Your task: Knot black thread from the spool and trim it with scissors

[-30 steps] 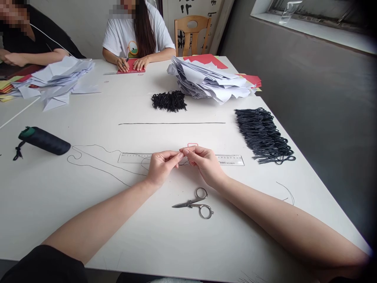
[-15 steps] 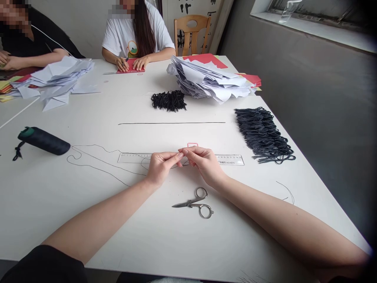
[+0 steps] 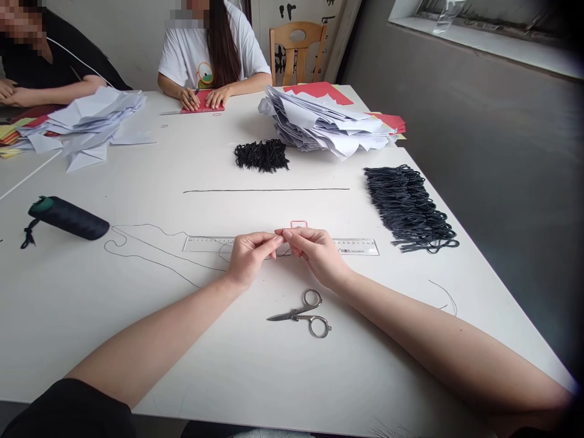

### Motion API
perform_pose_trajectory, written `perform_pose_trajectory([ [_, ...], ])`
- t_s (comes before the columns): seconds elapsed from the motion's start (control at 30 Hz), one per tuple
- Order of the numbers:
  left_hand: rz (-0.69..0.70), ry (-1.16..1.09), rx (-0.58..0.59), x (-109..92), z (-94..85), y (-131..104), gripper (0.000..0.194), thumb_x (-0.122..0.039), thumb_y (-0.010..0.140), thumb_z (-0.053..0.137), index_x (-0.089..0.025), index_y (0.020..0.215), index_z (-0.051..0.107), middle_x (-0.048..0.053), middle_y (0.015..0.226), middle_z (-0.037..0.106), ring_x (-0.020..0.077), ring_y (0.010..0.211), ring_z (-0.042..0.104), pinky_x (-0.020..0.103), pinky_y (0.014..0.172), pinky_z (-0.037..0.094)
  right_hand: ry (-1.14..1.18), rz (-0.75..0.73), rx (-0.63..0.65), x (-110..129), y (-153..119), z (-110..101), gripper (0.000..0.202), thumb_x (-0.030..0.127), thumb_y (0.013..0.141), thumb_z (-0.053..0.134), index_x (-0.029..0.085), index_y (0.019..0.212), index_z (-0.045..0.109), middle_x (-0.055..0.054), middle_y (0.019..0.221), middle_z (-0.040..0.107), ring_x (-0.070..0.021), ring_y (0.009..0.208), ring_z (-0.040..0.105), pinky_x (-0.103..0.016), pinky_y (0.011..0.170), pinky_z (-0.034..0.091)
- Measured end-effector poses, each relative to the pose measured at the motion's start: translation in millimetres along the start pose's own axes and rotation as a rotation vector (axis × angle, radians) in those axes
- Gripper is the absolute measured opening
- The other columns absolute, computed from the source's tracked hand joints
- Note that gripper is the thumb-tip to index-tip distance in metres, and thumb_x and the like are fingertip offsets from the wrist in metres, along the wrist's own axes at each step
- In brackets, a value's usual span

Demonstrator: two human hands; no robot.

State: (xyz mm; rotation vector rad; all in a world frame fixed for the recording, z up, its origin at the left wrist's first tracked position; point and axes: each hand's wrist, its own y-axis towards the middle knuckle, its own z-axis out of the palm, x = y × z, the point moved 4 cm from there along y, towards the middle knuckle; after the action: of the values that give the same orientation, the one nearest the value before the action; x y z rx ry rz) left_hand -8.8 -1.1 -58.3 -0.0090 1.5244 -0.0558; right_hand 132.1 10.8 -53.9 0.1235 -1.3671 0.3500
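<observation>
My left hand (image 3: 249,258) and my right hand (image 3: 319,255) meet over a clear ruler (image 3: 210,244), fingertips pinched together. Between them is thin black thread (image 3: 155,229), mostly hidden by the fingers. Loose loops of it run left across the table to a black spool (image 3: 73,218) lying on its side. Below my hands lies a pair of metal scissors (image 3: 298,315), blades pointing left. A straight length of black cord (image 3: 267,190) stretches across the table beyond the ruler.
Bundles of looped black cord (image 3: 406,207) lie at the right, with a smaller black bundle (image 3: 261,156) farther back. White papers (image 3: 328,125) are piled behind. Two people sit across the table, one with hands (image 3: 205,99) on a red sheet. Thread scraps (image 3: 449,298) lie near my right forearm.
My hands stay pinched together in nearly the same place, with only slight finger movement. The spool, scissors and ruler stay put.
</observation>
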Motion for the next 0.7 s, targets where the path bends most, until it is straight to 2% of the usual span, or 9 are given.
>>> perform_pose_trajectory([
  [0.1,0.004,-0.006,0.003,-0.6,-0.6,0.0,0.023,-0.038,0.072,0.071,-0.019,0.060,0.071,-0.002,0.050,0.048,0.0110,0.052,0.042,0.027,0.052,0.033,0.003,0.017,0.012,-0.4,-0.2,0.4,0.033,0.046,0.077,0.071,0.018,0.059,0.069,0.005,0.053,0.037,-0.0092,0.058,0.034,-0.029,0.061,0.030],
  [0.27,0.015,0.003,0.023,-1.6,0.3,-0.2,0.026,-0.038,0.073,0.070,-0.018,0.056,0.067,-0.002,0.049,0.045,0.0099,0.050,0.038,0.027,0.049,0.030,0.029,0.041,0.010,-2.0,0.0,0.6,0.026,0.044,0.075,0.074,0.020,0.086,0.078,0.005,0.054,0.039,-0.0089,0.057,0.030,-0.028,0.057,0.025],
  [0.43,0.029,0.011,0.030,-1.2,0.8,-0.1,0.026,-0.036,0.073,0.070,-0.017,0.056,0.065,-0.003,0.047,0.044,0.0091,0.049,0.036,0.026,0.047,0.025,0.069,0.052,0.026,-4.6,2.2,0.7,0.025,0.042,0.073,0.076,0.021,0.084,0.079,0.004,0.055,0.042,-0.0081,0.057,0.029,-0.028,0.056,0.024],
  [0.7,0.032,0.017,0.055,-0.1,0.9,-0.8,0.026,-0.037,0.076,0.068,-0.016,0.060,0.065,-0.003,0.049,0.044,0.0087,0.049,0.035,0.026,0.047,0.023,0.093,0.034,0.050,-5.5,3.5,0.5,0.024,0.043,0.073,0.076,0.021,0.083,0.078,0.002,0.064,0.052,-0.0082,0.058,0.031,-0.028,0.057,0.030],
])
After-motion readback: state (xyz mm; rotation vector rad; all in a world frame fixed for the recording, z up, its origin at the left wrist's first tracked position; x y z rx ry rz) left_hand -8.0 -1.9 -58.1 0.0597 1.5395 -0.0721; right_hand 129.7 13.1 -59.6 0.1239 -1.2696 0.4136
